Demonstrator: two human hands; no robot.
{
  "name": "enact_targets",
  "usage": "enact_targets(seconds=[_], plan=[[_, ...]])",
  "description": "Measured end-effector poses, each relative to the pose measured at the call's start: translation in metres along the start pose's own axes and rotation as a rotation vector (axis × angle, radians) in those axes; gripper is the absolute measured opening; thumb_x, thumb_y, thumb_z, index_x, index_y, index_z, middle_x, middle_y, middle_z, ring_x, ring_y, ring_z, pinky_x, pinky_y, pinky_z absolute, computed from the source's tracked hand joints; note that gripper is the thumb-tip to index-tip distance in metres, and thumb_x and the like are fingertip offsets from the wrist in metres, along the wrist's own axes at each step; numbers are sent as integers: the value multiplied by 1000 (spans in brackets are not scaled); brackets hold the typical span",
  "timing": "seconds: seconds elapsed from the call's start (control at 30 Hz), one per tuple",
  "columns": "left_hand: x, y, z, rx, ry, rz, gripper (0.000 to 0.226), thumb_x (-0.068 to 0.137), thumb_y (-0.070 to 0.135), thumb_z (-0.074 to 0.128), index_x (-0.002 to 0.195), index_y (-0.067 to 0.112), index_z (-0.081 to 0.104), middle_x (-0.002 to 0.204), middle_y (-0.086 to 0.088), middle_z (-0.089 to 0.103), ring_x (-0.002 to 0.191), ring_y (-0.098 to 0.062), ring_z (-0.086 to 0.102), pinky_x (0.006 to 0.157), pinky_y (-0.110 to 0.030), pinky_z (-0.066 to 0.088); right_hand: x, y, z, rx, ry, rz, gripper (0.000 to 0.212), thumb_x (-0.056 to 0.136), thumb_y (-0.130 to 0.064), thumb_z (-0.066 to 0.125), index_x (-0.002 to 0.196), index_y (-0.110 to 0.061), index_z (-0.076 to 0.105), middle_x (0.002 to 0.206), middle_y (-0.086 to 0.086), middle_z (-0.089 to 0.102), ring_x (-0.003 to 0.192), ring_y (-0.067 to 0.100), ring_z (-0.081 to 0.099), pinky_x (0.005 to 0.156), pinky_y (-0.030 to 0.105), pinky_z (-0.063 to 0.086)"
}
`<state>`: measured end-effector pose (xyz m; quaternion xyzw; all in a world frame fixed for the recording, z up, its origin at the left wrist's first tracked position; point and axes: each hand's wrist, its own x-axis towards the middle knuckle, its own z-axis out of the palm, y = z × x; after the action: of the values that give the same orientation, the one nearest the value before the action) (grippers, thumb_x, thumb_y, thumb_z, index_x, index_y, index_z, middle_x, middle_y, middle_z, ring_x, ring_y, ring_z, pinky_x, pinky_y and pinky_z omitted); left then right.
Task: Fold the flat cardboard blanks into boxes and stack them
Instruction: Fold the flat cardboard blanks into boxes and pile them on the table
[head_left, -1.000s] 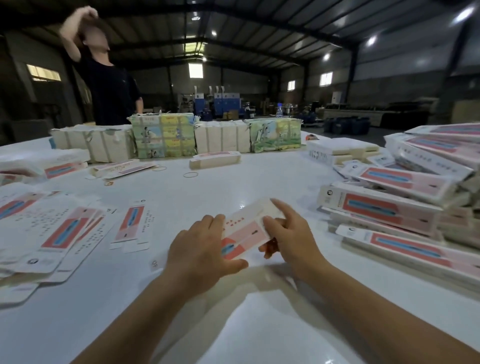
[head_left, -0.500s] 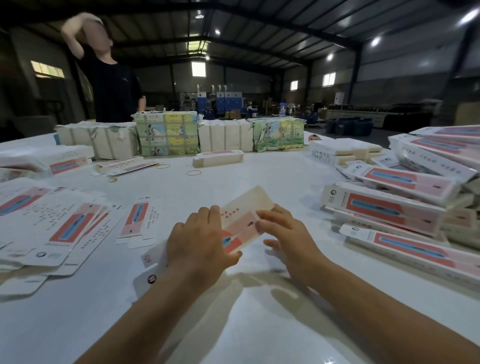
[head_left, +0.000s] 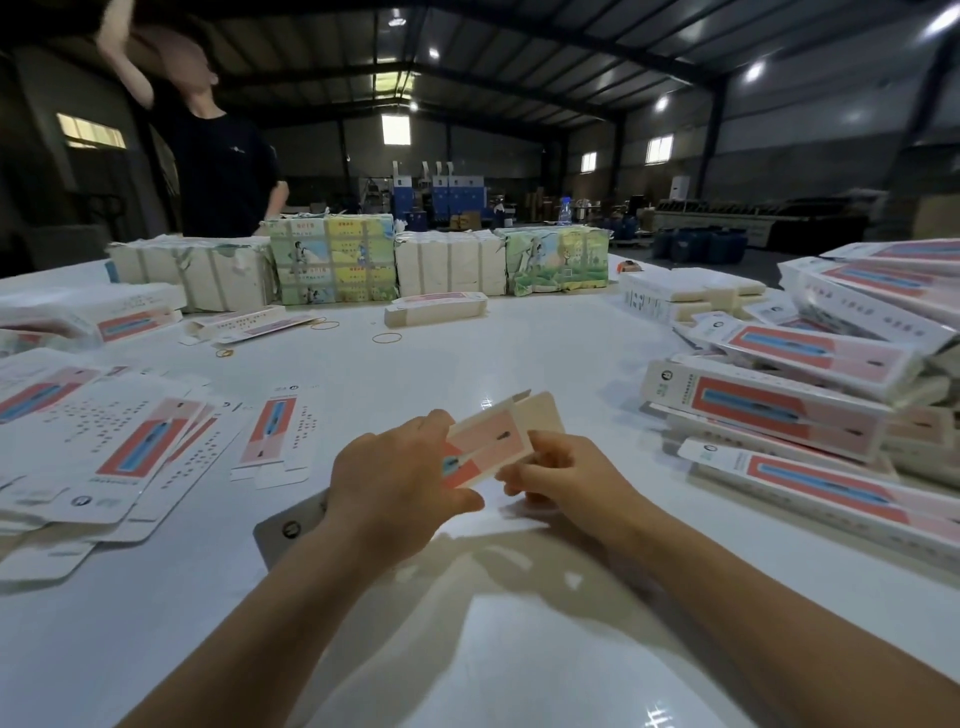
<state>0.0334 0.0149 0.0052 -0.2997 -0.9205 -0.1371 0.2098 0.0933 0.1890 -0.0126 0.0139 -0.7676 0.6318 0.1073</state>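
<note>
A long cardboard blank (head_left: 498, 439), white with a pink and blue print, is held just above the white table (head_left: 519, 353) in front of me. My left hand (head_left: 400, 483) grips its middle from the left, fingers over the top and thumb below. My right hand (head_left: 561, 470) pinches its near right edge with curled fingers. The blank's far flap sticks up past my fingers and its near end (head_left: 291, 527) shows under my left wrist. Flat blanks (head_left: 119, 447) lie spread at the left. Folded boxes (head_left: 779, 405) are stacked at the right.
A single blank (head_left: 275, 434) lies left of my hands. Wrapped bundles (head_left: 332, 265) line the table's far side, with one folded box (head_left: 436, 309) and rubber bands (head_left: 387, 338) before them. A person in a black shirt (head_left: 218, 161) stands behind the table.
The blank has turned in my hands so its pink printed face shows on top. My right hand has moved from the far edge to the near right edge, fingers curling in.
</note>
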Motion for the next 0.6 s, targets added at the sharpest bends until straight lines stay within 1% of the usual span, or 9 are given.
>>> enact_targets(seconds=[0.07, 0.13, 0.2, 0.23, 0.3, 0.4, 0.47, 0.53, 0.6], plan=[[1, -4, 0, -70, -28, -10, 60, 72, 61, 68, 118, 32, 43, 113, 11, 60, 82, -14, 60, 70, -27, 52, -2, -1, 0, -68, 44, -73, 31, 85, -8, 62, 95, -37, 69, 86, 3, 67, 71, 11, 66, 60, 17, 51], [3, -10, 0, -125, -42, -23, 60, 72, 62, 67, 118, 34, 41, 110, 12, 59, 80, -12, 58, 67, -27, 51, -1, -1, -1, -121, 119, -135, 43, 86, -10, 63, 114, -42, 58, 90, 0, 67, 69, 12, 66, 62, 19, 51], [4, -17, 1, -157, -52, -50, 58, 72, 63, 66, 116, 35, 42, 106, 14, 56, 78, -9, 54, 60, -23, 43, 0, 2, -2, -125, 260, -170, 47, 88, -11, 62, 125, -37, 49, 89, -2, 65, 68, 12, 65, 63, 24, 51], [5, -21, 1, -170, -56, -64, 56, 72, 64, 66, 115, 35, 42, 103, 16, 54, 76, -8, 53, 58, -21, 39, 1, 3, -3, -136, 346, -190, 44, 89, -11, 61, 126, -31, 51, 88, -3, 65, 69, 13, 64, 66, 28, 53], [6, -26, 1, -200, -59, -82, 54, 73, 63, 65, 114, 35, 43, 98, 20, 49, 76, -7, 53, 56, -19, 36, 1, 5, -1, -152, 471, -220, 32, 90, -7, 59, 119, -21, 60, 87, -4, 65, 73, 15, 62, 73, 37, 56], [6, -27, 4, -228, -64, -69, 54, 74, 62, 65, 115, 35, 43, 97, 20, 47, 78, -8, 55, 58, -18, 39, -1, 3, 8, -144, 455, -260, 29, 90, -2, 57, 105, -25, 67, 88, -9, 63, 75, 8, 59, 77, 43, 54], [5, -27, 5, -245, -74, -51, 55, 75, 61, 65, 118, 35, 43, 100, 19, 48, 80, -9, 56, 62, -19, 44, -4, 1, 13, -161, 410, -273, 29, 90, -1, 57, 108, -22, 68, 93, -7, 62, 77, 6, 59, 77, 43, 53], [4, -26, 6, -269, -85, -31, 57, 75, 61, 65, 120, 34, 43, 105, 16, 51, 83, -10, 57, 68, -21, 50, -5, 1, 15, -178, 398, -288, 29, 91, -3, 57, 112, -18, 68, 96, -6, 61, 79, 5, 58, 77, 37, 53], [4, -23, 8, -271, -96, -9, 58, 75, 61, 65, 122, 34, 43, 108, 14, 53, 85, -11, 58, 72, -24, 53, -7, 0, 18, -250, 384, -344, 28, 91, -4, 58, 114, -17, 69, 95, -7, 59, 77, 4, 58, 71, 28, 52]])
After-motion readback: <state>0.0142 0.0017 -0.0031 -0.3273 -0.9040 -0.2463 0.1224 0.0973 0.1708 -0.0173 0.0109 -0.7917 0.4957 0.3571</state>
